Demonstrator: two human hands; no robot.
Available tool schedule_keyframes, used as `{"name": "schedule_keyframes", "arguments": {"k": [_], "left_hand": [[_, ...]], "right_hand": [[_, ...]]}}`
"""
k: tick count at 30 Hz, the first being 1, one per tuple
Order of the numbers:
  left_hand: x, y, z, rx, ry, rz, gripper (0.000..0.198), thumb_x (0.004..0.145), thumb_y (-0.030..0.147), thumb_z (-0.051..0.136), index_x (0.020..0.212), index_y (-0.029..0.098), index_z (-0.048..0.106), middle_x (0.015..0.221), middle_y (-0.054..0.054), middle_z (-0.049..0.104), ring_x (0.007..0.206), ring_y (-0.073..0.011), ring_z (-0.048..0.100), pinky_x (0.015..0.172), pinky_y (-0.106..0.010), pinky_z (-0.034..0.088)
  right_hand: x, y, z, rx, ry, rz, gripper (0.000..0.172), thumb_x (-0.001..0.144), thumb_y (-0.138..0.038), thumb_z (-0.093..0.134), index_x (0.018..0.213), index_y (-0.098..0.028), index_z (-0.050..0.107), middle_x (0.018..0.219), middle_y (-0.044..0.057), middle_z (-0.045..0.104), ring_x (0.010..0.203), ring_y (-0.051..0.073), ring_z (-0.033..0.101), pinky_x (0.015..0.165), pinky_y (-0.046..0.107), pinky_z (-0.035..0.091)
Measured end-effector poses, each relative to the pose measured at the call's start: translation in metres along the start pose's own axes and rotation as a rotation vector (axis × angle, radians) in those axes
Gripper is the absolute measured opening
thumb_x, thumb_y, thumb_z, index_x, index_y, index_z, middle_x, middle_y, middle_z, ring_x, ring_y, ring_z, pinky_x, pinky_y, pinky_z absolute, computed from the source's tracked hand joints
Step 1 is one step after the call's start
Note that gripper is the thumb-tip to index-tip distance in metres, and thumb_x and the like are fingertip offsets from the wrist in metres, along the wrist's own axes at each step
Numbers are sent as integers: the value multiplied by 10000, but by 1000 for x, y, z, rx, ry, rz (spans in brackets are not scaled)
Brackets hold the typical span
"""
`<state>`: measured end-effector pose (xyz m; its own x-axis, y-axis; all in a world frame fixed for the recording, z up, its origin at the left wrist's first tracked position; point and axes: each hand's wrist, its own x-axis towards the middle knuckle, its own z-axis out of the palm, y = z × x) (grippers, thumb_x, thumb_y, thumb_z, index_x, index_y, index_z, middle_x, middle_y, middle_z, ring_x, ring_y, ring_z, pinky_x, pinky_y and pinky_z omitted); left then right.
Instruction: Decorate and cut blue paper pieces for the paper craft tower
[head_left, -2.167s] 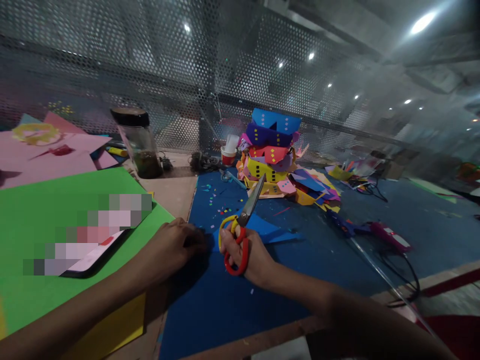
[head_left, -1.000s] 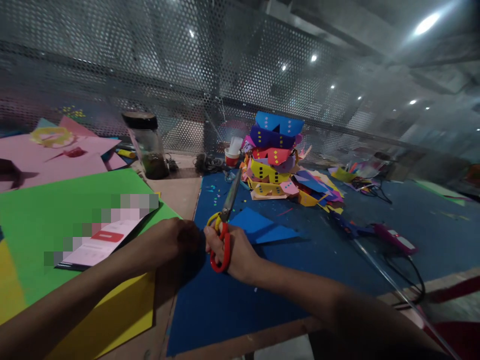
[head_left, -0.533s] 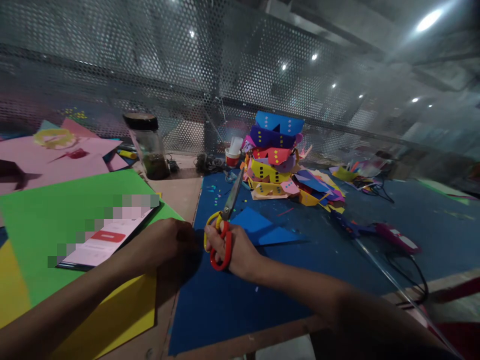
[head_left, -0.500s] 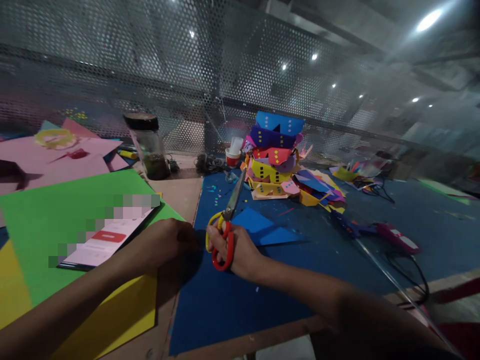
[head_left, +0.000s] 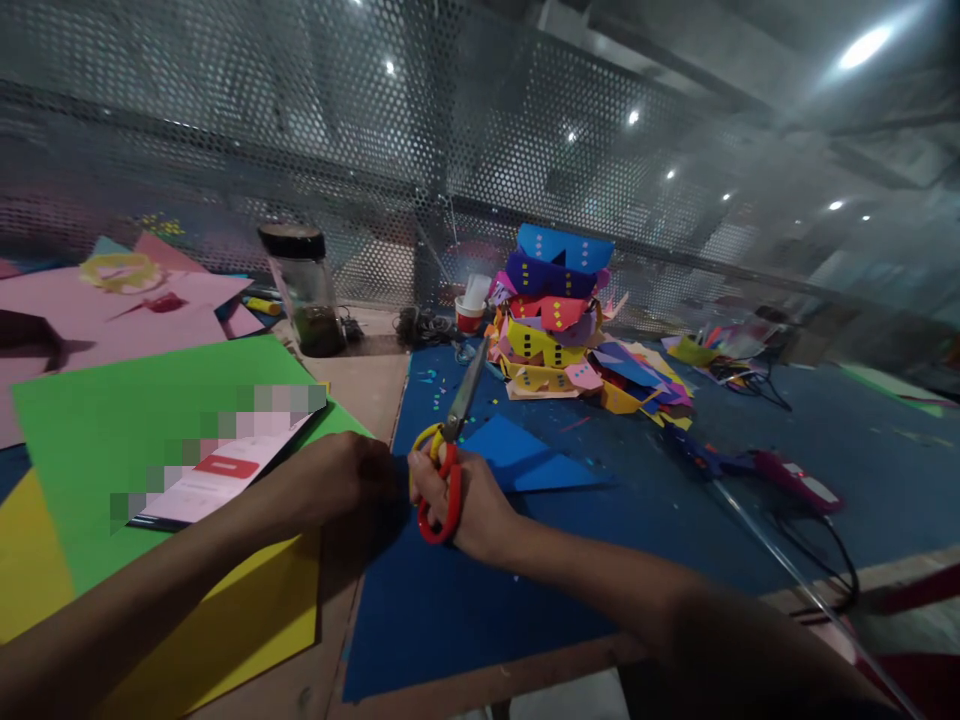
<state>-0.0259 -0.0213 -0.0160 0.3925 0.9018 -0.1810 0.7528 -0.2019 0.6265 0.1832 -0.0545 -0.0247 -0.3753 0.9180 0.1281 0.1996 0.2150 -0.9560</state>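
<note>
My right hand point(head_left: 472, 505) is closed round the red and yellow handles of a pair of scissors point(head_left: 448, 435), whose blades point up and away over a dark blue sheet point(head_left: 480, 610). My left hand point(head_left: 341, 480) lies curled at the left edge of that sheet, its fingers pressed together where the paper meets the scissors; what they pinch is hidden in shadow. A lighter blue folded paper piece point(head_left: 525, 460) lies just right of the scissors.
A phone point(head_left: 221, 470) rests on a green sheet point(head_left: 112, 430) over a yellow sheet point(head_left: 247, 620). Pink sheets point(head_left: 112, 320), a dark-lidded jar point(head_left: 304, 290), a small cup point(head_left: 471, 308), a pile of coloured paper shapes point(head_left: 562, 320), a glue gun point(head_left: 787, 475) with cable, perforated metal wall behind.
The scissors swung from leaning right to pointing more upright and leftward, and my right hand came in closer to my left hand. The view shifted slightly.
</note>
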Motion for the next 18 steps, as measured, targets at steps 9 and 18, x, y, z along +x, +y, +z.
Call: {"name": "schedule_keyframes", "arguments": {"k": [9,18], "left_hand": [[0,1,-2,17,-30,29,204,789,357,645,777,168,721,733,-13,760,703,-222,648,650,-297,410],[1,1,-4,-4,-44,18,250,768,441,668,794,207,754,777,-33,794,761,-282,709,668,-334,463]], "right_hand": [[4,-1,4,34,13,-4,509,1012,-608,527,720,-197,600,540,-43,513,473,107,503,492,220,409],[10,1,6,-13,14,-6,475,1011,-567,562,725,-196,636,535,-43,537,485,114,546,515,221,434]]}}
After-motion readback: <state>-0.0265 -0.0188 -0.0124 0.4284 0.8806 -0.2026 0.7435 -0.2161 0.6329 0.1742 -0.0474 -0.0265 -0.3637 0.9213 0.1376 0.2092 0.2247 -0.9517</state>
